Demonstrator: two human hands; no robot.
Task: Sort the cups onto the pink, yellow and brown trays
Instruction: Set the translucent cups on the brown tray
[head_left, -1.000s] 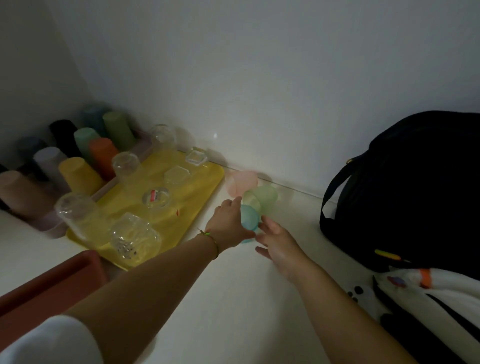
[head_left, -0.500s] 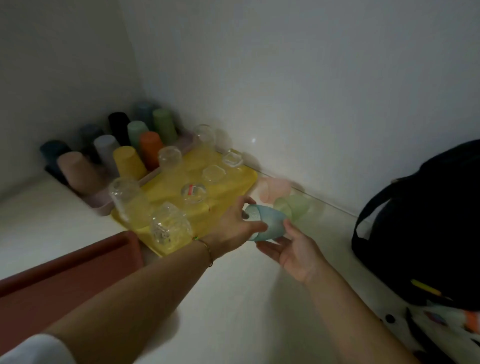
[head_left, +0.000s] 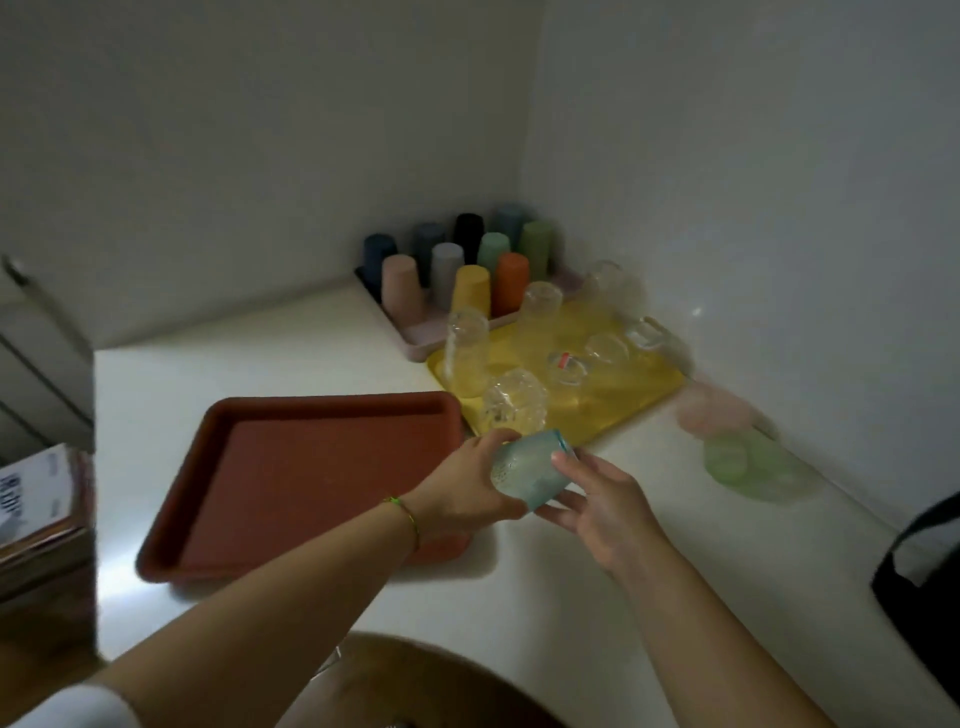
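You have the blue cup (head_left: 527, 470) off the counter (head_left: 260, 353) now: 1 second ago it stood against the wall with the pink cup (head_left: 714, 413) and the green cup (head_left: 743, 460), and it has since come away from them and been tipped on its side in the air. Your left hand (head_left: 465, 491) wraps its fingers round the cup from 9 o'clock, while your right hand (head_left: 605, 506) pinches it from 3 o'clock, thumb on top and fingers beneath, so both hands are grasping it. The cup hangs just past the near right corner of the brown tray (head_left: 332, 402), which lies at 9 o'clock with nothing on it. The yellow tray (head_left: 613, 410) of clear glasses sits at 12 o'clock, and the pink tray (head_left: 415, 338) of opaque cups lies beyond it at 11 o'clock. Judging by that grouping, this tinted cup is probably bound for the brown tray, as its 1st piece. The 2 tinted cups at 2 o'clock are not yet sorted, so the task looks well along but unfinished.
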